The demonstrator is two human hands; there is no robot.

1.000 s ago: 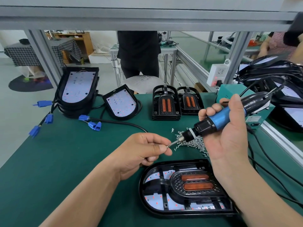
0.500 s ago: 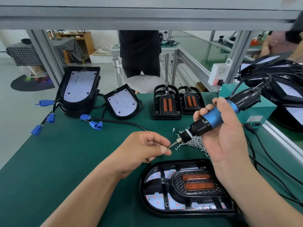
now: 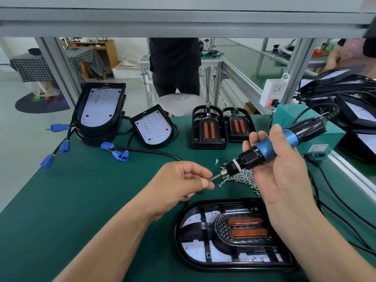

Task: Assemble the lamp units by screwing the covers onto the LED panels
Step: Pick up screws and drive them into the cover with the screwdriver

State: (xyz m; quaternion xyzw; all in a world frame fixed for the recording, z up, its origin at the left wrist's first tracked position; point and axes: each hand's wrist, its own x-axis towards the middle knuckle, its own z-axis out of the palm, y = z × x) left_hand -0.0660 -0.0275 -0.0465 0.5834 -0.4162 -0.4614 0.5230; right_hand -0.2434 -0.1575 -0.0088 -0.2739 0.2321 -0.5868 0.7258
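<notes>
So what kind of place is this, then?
Most likely a small factory assembly line for lamps: a green-matted workbench under an aluminium frame, stacks of LED panels and black covers waiting, and a loose pile of screws plus a corded electric screwdriver.

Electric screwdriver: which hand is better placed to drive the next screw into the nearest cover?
Right. The right hand grips the electric screwdriver near the lamp unit; the left hand only pinches a screw at its tip, likely loading it.
</notes>
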